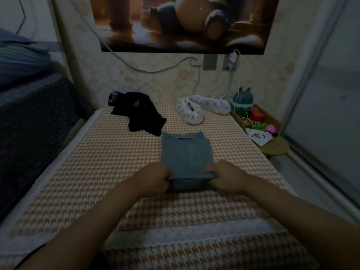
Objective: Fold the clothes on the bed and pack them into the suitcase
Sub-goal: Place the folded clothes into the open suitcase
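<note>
A grey-blue polo shirt (186, 152) lies folded into a narrow rectangle in the middle of the bed, collar pointing away from me. My left hand (153, 178) grips its near left corner and my right hand (228, 177) grips its near right corner, both with fingers curled round the folded near edge. A crumpled black garment (140, 114) lies farther back on the left. A white garment with pastel spots (200, 108) lies bunched at the back right. No suitcase is in view.
The bed cover (97, 172) is an orange-and-white houndstooth with a lace band. A dark blanket (29, 117) is piled on the left. At the back right a wooden shelf (276, 147) holds a teal rabbit lamp (243, 100) and small toys. Cables hang on the wall.
</note>
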Demonstrator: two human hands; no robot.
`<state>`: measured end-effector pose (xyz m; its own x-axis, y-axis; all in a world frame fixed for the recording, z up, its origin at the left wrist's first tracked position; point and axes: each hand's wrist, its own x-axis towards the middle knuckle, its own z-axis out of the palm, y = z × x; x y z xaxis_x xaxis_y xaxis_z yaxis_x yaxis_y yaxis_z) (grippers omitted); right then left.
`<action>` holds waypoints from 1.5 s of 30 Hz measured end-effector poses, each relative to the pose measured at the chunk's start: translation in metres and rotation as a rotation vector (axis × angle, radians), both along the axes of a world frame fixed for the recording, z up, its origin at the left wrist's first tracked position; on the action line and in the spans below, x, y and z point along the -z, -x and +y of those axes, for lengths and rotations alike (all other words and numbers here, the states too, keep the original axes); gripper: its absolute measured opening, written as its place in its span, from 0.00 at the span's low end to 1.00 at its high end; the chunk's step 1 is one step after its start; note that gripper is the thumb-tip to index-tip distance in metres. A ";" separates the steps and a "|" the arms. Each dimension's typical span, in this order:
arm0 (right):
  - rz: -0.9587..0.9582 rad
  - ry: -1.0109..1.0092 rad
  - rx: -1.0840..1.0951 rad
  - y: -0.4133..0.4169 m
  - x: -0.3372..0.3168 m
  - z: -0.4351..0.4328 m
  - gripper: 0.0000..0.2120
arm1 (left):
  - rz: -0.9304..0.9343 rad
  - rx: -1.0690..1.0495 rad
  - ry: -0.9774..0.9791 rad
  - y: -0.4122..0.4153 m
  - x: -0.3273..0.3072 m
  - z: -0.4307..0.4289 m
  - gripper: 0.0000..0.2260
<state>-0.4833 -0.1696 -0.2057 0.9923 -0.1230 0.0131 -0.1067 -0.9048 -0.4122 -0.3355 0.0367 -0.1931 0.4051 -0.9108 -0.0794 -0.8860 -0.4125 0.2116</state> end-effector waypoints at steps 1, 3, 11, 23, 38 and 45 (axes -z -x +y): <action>-0.031 -0.113 0.020 -0.002 -0.002 -0.003 0.12 | 0.098 -0.040 0.024 -0.007 -0.006 0.001 0.06; -0.087 -0.315 0.075 -0.006 -0.003 -0.004 0.14 | 0.260 -0.118 0.126 -0.021 -0.010 0.000 0.06; -0.349 -0.256 0.461 -0.047 0.027 -0.022 0.05 | -0.260 -0.155 0.694 -0.033 0.017 -0.045 0.16; -0.354 0.254 0.475 -0.077 0.040 -0.032 0.13 | -0.149 0.100 0.076 -0.033 0.065 -0.064 0.46; 0.157 0.159 0.146 -0.044 0.024 -0.013 0.37 | -0.012 -0.033 0.222 -0.048 0.049 -0.047 0.28; 0.183 -0.022 0.189 -0.043 -0.016 -0.024 0.09 | 0.267 -0.147 0.415 -0.048 0.019 -0.037 0.08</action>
<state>-0.4407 -0.1931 -0.1902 0.9374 -0.3043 -0.1695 -0.3474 -0.8527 -0.3902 -0.2875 -0.0001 -0.2119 0.5458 -0.8227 0.1589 -0.7178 -0.3613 0.5952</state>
